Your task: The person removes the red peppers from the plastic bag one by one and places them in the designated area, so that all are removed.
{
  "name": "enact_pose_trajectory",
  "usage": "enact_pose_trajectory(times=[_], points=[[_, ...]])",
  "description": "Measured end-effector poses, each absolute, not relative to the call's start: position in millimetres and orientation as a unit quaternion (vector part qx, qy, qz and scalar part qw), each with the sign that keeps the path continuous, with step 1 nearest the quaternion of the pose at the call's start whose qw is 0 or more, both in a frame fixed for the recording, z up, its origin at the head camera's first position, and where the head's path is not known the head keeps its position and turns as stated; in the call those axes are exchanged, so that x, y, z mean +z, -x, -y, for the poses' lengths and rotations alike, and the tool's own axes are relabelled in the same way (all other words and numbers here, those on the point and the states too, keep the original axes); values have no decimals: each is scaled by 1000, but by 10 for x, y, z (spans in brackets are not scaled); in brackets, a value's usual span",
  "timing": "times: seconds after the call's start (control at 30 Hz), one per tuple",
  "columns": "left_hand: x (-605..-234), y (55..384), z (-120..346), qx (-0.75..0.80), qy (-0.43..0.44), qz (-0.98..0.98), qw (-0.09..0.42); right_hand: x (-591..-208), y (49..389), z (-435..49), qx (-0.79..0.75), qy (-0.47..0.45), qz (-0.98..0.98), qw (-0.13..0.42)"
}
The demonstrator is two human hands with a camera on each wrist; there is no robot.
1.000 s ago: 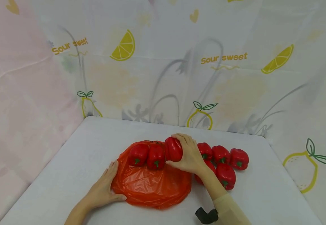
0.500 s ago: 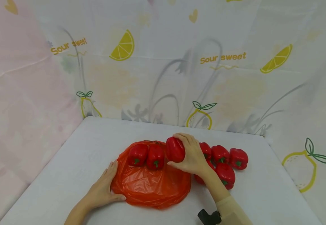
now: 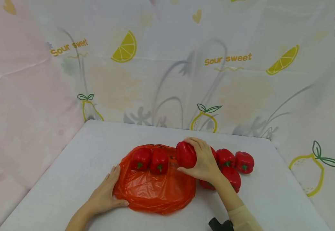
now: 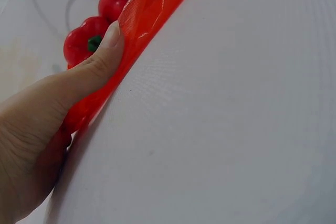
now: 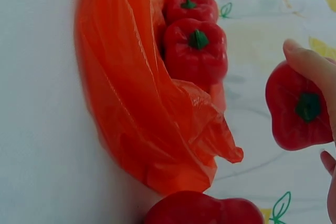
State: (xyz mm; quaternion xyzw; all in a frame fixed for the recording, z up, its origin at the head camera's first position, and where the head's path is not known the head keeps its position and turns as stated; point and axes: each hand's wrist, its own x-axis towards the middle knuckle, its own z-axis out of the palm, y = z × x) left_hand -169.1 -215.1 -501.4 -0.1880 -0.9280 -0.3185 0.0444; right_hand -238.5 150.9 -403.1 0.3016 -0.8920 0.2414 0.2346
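Landmark: the bag (image 3: 158, 191), thin orange plastic, spread on the table (image 3: 106, 138). Right hand (image 3: 204, 162) had hold of one pepper (image 3: 186, 155) above the bag's far right edge, thumb and fingers wrapped on opposite sides, opened only as wide as the fruit. Left hand (image 3: 105, 194) lay at the bag's left edge, fingers extended and spread, thumb touching the plastic; it gripped nothing. Two peppers (image 3: 159, 161) sat together at the bag's far part; inside or on top, could not tell. Loose peppers (image 3: 244, 162) were grouped right of the bag, five in sight, some partly behind the right arm.

Handling (judged): pepper firm, fairly light, glossy skin likely slick; best held round its broad sides, stem left free. Bag likely very light, limp, prone to slide or tear; best steadied at its rim with a flat hand.
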Motion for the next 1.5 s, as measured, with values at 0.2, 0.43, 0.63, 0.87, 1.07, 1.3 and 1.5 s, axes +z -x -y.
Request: enact_pose_trajectory(times=[0.2, 0.43, 0.63, 0.87, 1.07, 1.3, 1.5], points=[[-5015, 1695, 2158, -318, 195, 926, 53, -4033, 2372, -1587, 246, -304, 885, 251], [-5028, 1697, 2174, -314, 196, 927, 54, -4030, 2351, -1659, 249, -306, 883, 255], [-5024, 1694, 2174, -316, 196, 927, 54, -4015, 2323, -1733, 250, -299, 886, 253], [-5022, 1695, 2174, -314, 198, 927, 58, -4017, 2301, -1819, 251, -298, 882, 263], [-5007, 1697, 2166, -319, 199, 925, 54, -4005, 2264, -1885, 247, -288, 888, 261], [-4995, 1692, 2160, -318, 192, 927, 48, -3989, 2219, -1988, 242, -273, 891, 270], [-4988, 1697, 2152, -321, 190, 927, 43, -3991, 2193, -2082, 247, -267, 889, 279]])
